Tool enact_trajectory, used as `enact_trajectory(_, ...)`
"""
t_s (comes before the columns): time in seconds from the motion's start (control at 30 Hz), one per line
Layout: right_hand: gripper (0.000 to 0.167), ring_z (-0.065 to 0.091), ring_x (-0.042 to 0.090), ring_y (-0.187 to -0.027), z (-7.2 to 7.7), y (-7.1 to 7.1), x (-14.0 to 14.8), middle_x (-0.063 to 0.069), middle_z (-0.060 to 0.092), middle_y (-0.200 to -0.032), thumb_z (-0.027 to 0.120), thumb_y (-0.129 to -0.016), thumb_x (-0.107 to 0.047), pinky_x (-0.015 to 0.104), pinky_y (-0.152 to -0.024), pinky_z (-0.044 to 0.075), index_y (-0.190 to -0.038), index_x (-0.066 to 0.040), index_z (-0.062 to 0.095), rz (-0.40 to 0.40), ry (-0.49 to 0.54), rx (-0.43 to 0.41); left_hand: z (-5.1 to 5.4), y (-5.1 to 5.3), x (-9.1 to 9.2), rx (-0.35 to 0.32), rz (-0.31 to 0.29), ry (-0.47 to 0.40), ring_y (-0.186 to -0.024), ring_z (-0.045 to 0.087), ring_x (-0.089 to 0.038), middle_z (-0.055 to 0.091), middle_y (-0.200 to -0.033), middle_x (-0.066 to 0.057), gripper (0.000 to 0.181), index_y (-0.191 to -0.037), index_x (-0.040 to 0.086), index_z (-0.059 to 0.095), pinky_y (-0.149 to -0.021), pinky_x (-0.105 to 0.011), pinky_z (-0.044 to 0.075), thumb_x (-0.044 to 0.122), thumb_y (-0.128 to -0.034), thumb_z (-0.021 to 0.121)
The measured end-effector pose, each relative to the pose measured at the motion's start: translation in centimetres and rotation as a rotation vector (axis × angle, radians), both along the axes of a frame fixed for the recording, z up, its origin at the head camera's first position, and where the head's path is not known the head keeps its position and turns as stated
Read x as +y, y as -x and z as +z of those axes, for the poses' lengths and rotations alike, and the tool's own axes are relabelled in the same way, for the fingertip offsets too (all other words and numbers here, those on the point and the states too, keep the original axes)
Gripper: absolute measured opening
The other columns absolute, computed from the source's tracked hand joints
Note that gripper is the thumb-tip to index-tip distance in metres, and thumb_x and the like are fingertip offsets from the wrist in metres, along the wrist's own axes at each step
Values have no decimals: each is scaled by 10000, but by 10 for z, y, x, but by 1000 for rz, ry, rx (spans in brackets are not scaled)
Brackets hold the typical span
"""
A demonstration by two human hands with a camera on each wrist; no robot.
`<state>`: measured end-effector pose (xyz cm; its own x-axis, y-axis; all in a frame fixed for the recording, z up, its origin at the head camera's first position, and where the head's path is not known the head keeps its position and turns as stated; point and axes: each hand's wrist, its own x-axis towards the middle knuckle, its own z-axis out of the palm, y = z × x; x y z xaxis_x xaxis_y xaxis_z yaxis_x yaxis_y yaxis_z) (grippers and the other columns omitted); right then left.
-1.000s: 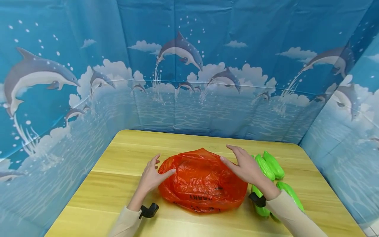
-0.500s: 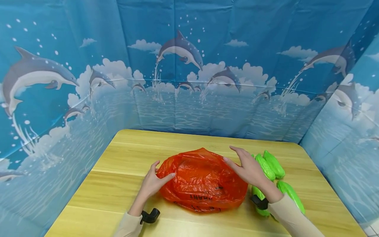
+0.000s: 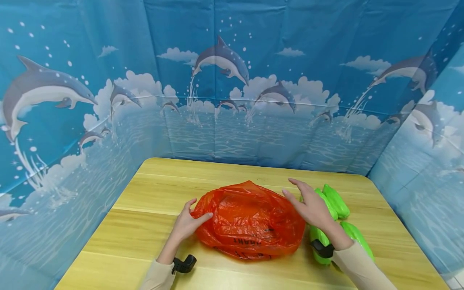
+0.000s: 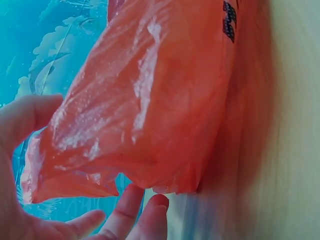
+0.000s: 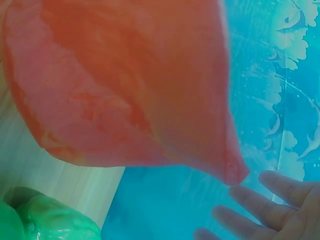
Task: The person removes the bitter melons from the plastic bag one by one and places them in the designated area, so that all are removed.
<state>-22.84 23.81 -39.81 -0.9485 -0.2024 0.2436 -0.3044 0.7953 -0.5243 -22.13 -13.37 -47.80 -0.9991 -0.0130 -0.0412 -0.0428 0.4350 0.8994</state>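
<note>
A red plastic bag (image 3: 246,221) with black lettering stands with its mouth spread wide on the table. At its left side, my left hand (image 3: 186,223) has thumb and fingers spread apart around the edge. The left wrist view shows the thumb and fingertips (image 4: 130,197) at the bag's film, without a visible pinch. My right hand (image 3: 313,207) is just off the bag's right rim, its fingers extended and holding nothing. In the right wrist view, the fingertips (image 5: 240,192) are close to a corner of the bag; contact is unclear.
Several glossy green elongated objects (image 3: 336,201) lie to the bag's right, partly hidden under my right hand and forearm. The wooden table (image 3: 134,225) is bordered by a blue dolphin-printed curtain (image 3: 217,133). Each wrist wears a black device (image 3: 184,264).
My right hand has shifted rightward, away from the bag's rim. My left hand has moved slightly down toward the bag's left edge. The bag stays nearly still.
</note>
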Motion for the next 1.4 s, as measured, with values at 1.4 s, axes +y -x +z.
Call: enact_trajectory(1.4,709,449,476,-1165,-14,23,61,321,426,-1337,349,-992,-513,608,-885,399,-1409,61,348,-107,78,-94,-11,-2,2,-54,-31,-112,-938,589,-241,598,-1075,-130,654,-1252,-27,437,-823,-419,498,366,-819,728)
